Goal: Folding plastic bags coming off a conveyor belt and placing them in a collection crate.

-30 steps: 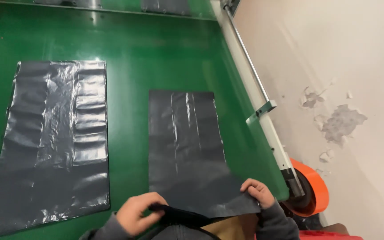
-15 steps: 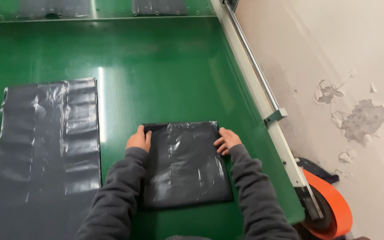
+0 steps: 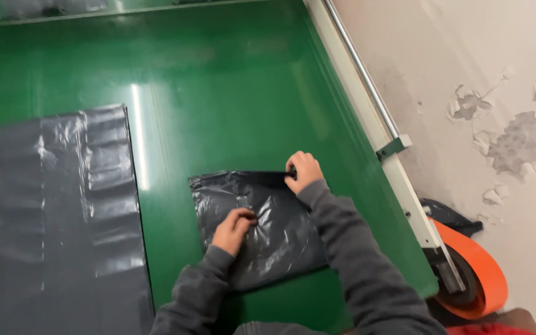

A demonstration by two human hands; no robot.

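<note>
A dark grey plastic bag (image 3: 274,245), folded in half, lies on the green table (image 3: 218,105). My left hand (image 3: 234,228) presses down on the middle of the folded bag with fingers bent. At the bag's far right corner, my right hand (image 3: 303,170) pinches the folded edge. Both arms wear grey sleeves.
A second, longer grey plastic bag (image 3: 63,223) lies flat on the table's left side. A white metal rail (image 3: 367,118) runs along the table's right edge. An orange wheel (image 3: 469,276) sits below the rail, beside a wall with peeling paint.
The bag's near end was lifted and folded over onto its far half. My left hand moved from the far left corner to the bag's middle; the right hand stayed at the far right corner.
</note>
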